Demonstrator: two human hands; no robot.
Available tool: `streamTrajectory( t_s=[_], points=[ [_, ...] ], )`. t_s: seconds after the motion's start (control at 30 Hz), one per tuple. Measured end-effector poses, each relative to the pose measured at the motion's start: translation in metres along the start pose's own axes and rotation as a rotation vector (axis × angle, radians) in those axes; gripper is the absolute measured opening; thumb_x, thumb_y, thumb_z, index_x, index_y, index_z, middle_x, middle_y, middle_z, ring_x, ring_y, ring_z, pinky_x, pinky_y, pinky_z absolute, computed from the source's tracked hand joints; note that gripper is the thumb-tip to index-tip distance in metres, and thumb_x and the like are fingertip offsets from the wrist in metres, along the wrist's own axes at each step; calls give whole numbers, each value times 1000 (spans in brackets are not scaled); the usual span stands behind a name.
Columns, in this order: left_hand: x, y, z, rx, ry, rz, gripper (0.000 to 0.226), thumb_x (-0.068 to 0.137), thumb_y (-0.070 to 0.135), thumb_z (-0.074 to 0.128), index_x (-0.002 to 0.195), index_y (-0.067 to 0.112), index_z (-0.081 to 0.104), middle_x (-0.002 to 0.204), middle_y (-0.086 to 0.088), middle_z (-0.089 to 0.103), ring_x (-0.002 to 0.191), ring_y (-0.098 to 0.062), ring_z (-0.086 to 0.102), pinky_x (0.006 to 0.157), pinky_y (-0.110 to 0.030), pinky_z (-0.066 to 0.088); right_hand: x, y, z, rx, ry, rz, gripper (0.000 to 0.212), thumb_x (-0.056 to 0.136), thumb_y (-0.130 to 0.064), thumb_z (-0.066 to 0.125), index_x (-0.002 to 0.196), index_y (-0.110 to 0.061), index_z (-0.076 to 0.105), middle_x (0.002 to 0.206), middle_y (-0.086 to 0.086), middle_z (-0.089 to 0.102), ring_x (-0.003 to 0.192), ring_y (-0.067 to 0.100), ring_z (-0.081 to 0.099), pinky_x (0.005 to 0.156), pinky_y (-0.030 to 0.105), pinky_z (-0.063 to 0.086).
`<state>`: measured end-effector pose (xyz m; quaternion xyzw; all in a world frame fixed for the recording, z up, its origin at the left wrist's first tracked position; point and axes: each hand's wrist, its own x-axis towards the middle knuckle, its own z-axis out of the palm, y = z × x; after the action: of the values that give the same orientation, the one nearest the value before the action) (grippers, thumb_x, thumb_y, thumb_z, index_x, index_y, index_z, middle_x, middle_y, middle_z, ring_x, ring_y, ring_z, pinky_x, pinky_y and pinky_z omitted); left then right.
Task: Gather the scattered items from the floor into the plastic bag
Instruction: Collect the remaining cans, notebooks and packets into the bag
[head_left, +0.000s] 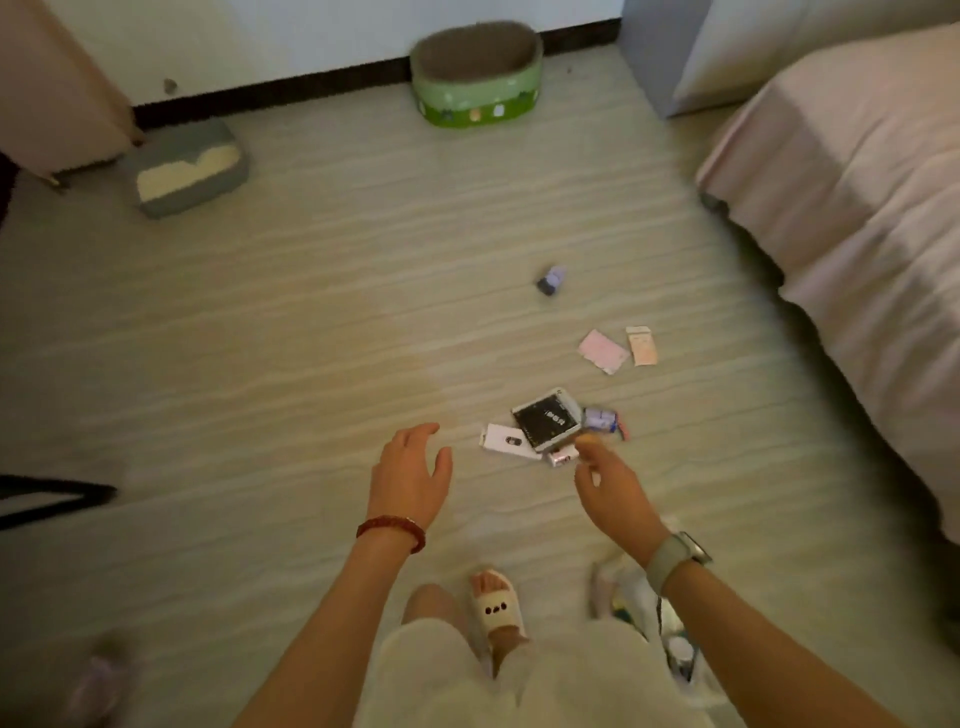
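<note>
Litter lies in a loose cluster on the pale wavy-patterned floor (311, 312), right of centre. Nearest the hands is a black-faced box with a white rim (545, 420), lying partly over a flat white box (506, 441) on its left. A small purple packet (602, 420) touches the black box's right side, and a small pinkish packet (562, 457) shows just under its near edge. Farther off lie a pink card (602, 351) and a cream sachet (642, 345) side by side, and farther still a little purple bottle (551, 279) lies alone.

The left hand (410, 475), a red bead bracelet at its wrist, hangs over bare floor just left of the cluster, fingers spread and relaxed, holding nothing. The right hand (610, 480), a watch at its wrist, reaches over the near edge of the cluster with its fingers loosely extended and nothing held.

The clear plastic bag (670, 639) sits on the floor at near right, beside the person's knee and partly behind the right forearm, with some items already inside.

At the far wall stand a green cat bed (475, 73) and a grey litter box (189, 166); a pink-covered bed (857, 218) fills the right side.
</note>
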<state>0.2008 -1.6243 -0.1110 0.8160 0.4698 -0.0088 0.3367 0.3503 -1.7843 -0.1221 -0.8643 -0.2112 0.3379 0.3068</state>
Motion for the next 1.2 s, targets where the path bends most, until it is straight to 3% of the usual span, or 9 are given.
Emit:
streamTrajectory(
  t_s=[0.17,0.4,0.43,0.53,0.67,0.8,0.9,1.07,1.2],
  points=[
    [119,10,37,93,-274,148,37,90,24,48,125,16,47,129,-9,49,119,-24,45,102,-38,37,49,32,27,117,133,301,34,90,-11,45,124,-10,49,122,13,58,109,26,55,91,30,40],
    [307,-67,205,263,-559,285,38,89,24,50,125,12,46,126,-13,50,116,-26,48,98,-36,40,206,145,145,338,288,592,32,92,-16,39,123,-15,48,88,5,58,62,12,51,51,20,39],
    [331,-86,237,297,-588,305,38,89,25,50,125,11,46,126,-14,51,116,-27,48,98,-35,39,233,167,168,364,299,624,33,92,-16,39,124,-14,48,92,8,60,63,14,52,53,22,43],
    [393,-147,339,408,-654,390,38,90,27,48,125,11,47,127,-14,51,117,-26,48,100,-35,39,310,241,240,369,322,648,33,93,-16,39,123,-8,48,114,18,60,94,30,57,82,34,46],
    [447,-210,459,495,-671,533,45,89,33,49,127,10,45,130,-15,49,119,-28,46,100,-34,37,395,331,307,209,324,567,31,93,-22,43,119,-8,49,116,19,60,104,34,55,84,36,44],
    [460,-258,539,625,-647,631,64,79,55,52,129,18,40,133,-8,43,121,-26,37,98,-37,33,447,387,338,-28,374,615,56,85,-44,53,128,-14,34,121,15,55,109,34,52,84,42,47],
    [455,-280,565,657,-519,706,77,66,64,59,127,22,38,132,-4,37,120,-23,33,95,-37,31,464,395,355,-81,428,632,75,77,-44,63,132,-13,23,121,18,52,108,37,53,84,44,48],
    [456,-286,577,510,-430,700,63,66,55,67,112,17,47,116,-6,51,109,-24,44,88,-36,36,475,393,362,297,566,633,42,83,-24,60,119,-8,45,115,19,59,106,37,54,92,48,46],
    [447,-284,570,499,-476,708,59,69,45,70,111,13,45,115,-11,54,108,-27,47,86,-37,38,458,380,348,424,667,552,18,88,-12,50,102,-1,56,101,21,63,94,33,58,79,36,47]
  ],
)
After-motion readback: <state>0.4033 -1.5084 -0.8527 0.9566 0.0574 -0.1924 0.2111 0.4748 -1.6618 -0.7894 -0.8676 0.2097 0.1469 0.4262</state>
